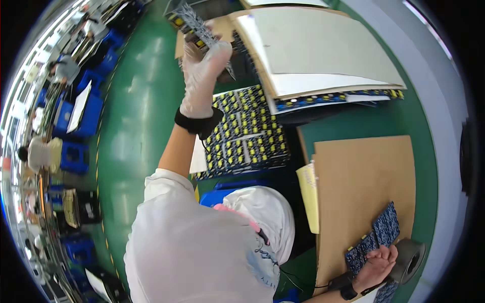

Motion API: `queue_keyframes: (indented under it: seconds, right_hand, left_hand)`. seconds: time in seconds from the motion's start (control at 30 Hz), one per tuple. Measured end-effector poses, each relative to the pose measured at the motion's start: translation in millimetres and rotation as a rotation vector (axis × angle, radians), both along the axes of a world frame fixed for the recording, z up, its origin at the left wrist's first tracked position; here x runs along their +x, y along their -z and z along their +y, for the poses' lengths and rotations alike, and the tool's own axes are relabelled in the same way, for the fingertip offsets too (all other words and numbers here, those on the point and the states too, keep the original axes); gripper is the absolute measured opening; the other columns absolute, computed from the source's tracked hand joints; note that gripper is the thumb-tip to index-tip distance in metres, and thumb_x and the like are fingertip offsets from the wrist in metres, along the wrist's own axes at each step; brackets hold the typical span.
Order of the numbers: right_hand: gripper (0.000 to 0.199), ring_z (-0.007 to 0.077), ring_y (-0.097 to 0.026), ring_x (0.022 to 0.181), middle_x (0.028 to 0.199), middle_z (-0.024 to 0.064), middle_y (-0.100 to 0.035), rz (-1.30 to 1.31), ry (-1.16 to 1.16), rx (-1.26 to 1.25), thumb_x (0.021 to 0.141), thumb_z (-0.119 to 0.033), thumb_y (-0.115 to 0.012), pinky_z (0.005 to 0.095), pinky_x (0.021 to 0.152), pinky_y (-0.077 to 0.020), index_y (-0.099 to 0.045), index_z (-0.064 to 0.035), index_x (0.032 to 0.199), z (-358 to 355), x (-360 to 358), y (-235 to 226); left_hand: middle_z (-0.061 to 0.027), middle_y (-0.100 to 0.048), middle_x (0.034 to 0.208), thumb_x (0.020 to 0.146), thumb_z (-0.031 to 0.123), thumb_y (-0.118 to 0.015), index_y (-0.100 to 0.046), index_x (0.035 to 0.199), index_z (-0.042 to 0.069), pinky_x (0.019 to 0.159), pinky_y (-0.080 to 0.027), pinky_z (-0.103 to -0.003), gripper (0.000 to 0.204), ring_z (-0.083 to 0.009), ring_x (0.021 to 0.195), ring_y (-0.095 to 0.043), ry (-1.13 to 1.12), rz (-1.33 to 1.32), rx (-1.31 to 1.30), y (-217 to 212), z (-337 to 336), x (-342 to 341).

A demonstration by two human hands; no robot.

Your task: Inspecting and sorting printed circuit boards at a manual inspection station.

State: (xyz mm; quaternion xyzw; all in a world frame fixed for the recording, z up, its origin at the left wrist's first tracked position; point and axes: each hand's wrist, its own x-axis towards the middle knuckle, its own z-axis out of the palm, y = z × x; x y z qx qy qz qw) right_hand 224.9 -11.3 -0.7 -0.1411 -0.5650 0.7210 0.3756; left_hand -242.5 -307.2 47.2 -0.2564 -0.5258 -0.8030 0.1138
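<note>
We hold up a circuit board panel [201,31] in our left hand [207,58], which wears a translucent whitish glove and reaches far out toward the top of the view. Its fingers are closed around the panel, which stands tilted and nearly edge-on, one face bristling with silvery leads and the other showing yellow components. A black wristband [194,122] circles the wrist below the glove.

Our right hand [376,265] is bare and lies low at the right, palm turned up, its fingers loosely curled. We cannot tell whether they grip anything. Just beside it are two small blue boards: an upper one [386,223] and a lower one [360,252] partly behind the hand, both on a large brown cardboard sheet [364,187]. A dark roll of tape [408,261] stands right by our fingers, and a black wrist strap [348,291] sits on that wrist.

Between our two arms, below the raised panel, a broad array of boards [242,132] with yellow components lies in close rows. To its upper right, grey and white sheets [323,45] are stacked over more boards [348,97], whose edges show beneath. A pale yellow packet [309,198] leans along the brown sheet's left edge. Well apart, across the green floor [134,126], other people sit at benches along the left side near blue stools [75,156]; one wears a pale top [40,154].
</note>
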Motion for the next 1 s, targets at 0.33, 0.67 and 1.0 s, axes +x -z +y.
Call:
queue_keyframes:
  seconds: [0.33,0.67,1.0]
  right_hand:
    - [0.032,0.0211,-0.055,0.081,0.098,0.0112,-0.061,0.049,0.063,-0.26,0.094,-0.029,-0.043,0.0338,0.073,-0.0442,-0.056,-0.0048,0.11,4.3,-22.3,-14.9]
    - [0.028,0.0231,-0.047,0.077,0.083,0.0093,-0.056,-0.053,0.397,-0.113,0.093,-0.026,-0.044,0.0353,0.067,-0.038,-0.056,-0.0032,0.103,-1.6,-71.7,-68.1]
    - [0.048,0.0242,-0.049,0.107,0.133,0.0204,-0.04,-0.085,0.053,-0.001,0.095,-0.018,-0.04,0.0351,0.094,-0.0408,-0.028,0.0034,0.136,46.8,-13.6,-44.2]
  left_hand:
    - [-0.0201,-0.061,0.099,0.06,0.033,-0.077,-0.043,0.115,-0.009,0.076,-0.048,-0.035,0.077,-0.0249,0.09,-0.06,-0.609,-0.77,-0.65,331.6,-207.9,-35.6]
    - [-0.0271,-0.053,0.114,0.062,0.047,-0.07,-0.036,0.127,-0.004,0.092,-0.042,-0.038,0.089,-0.0354,0.107,-0.053,-0.744,-1.043,-1.307,372.3,-178.3,-19.3]
    - [-0.0273,-0.053,0.113,0.066,0.037,-0.068,-0.036,0.13,0.006,0.089,-0.044,-0.045,0.078,-0.0395,0.104,-0.054,-0.573,-0.935,-1.462,451.9,-213.1,-56.2]
